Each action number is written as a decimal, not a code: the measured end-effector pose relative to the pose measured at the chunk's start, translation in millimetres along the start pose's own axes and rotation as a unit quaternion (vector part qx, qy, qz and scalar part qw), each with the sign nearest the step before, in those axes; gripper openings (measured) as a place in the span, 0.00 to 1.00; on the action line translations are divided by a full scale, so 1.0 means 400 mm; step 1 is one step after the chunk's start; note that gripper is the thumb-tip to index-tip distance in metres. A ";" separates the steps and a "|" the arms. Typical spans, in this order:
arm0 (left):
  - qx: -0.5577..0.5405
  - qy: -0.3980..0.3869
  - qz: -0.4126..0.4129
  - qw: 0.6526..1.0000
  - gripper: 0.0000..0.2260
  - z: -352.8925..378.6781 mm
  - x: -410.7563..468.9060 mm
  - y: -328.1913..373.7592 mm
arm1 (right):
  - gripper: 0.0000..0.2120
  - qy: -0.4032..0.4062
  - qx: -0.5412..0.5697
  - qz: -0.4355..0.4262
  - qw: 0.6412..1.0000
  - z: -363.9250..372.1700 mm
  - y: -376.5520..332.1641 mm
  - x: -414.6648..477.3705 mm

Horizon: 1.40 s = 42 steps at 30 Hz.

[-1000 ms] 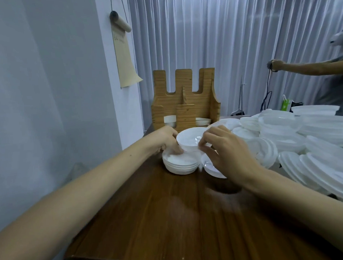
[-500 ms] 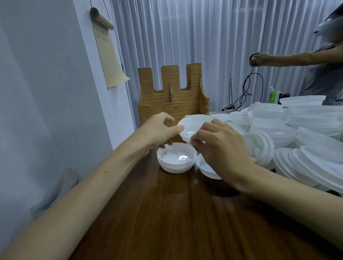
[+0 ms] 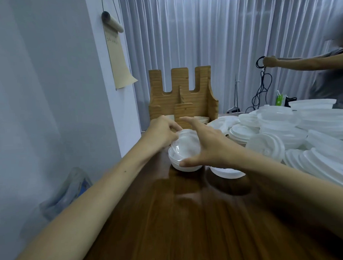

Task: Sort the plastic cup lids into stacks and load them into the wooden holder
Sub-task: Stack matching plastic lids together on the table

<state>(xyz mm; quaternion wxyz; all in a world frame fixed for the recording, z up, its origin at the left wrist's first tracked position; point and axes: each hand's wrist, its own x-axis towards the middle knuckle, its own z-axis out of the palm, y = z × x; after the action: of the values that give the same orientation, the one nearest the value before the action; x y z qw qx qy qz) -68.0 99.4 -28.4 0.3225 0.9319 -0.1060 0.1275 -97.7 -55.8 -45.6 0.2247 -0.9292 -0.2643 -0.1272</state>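
Note:
A small stack of white lids (image 3: 184,167) stands on the dark wooden table (image 3: 179,223). One clear lid (image 3: 187,145) lies tilted on top of it. My left hand (image 3: 161,132) pinches that lid's far left edge. My right hand (image 3: 208,148) hovers over the lid with fingers spread and straight, its thumb by the stack's near rim. A second short stack of lids (image 3: 227,172) sits just to the right, partly under my right wrist. The wooden holder (image 3: 182,90) stands behind, with a few lids (image 3: 202,119) low in its slots.
A big loose pile of larger white lids (image 3: 287,129) fills the table's right side. A wall and a hanging paper scroll (image 3: 118,59) are on the left, with a plastic bag (image 3: 69,189) below. Another person's arm (image 3: 300,62) reaches out at the far right.
The lid both hands held above the table has come down onto the left stack. My right hand has let go and spread its fingers; my left hand still grips the lid's edge.

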 end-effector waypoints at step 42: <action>-0.084 -0.152 -0.182 0.968 0.09 0.016 0.005 -0.046 | 0.47 -0.015 -0.035 0.070 0.997 0.060 -0.003 0.004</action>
<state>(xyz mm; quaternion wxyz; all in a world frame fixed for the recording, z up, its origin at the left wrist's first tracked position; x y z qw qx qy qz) -59.8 109.3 -43.3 0.3979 0.9134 0.0075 -0.0855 -94.1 -42.5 -65.5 0.1967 -0.9545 -0.1973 -0.1065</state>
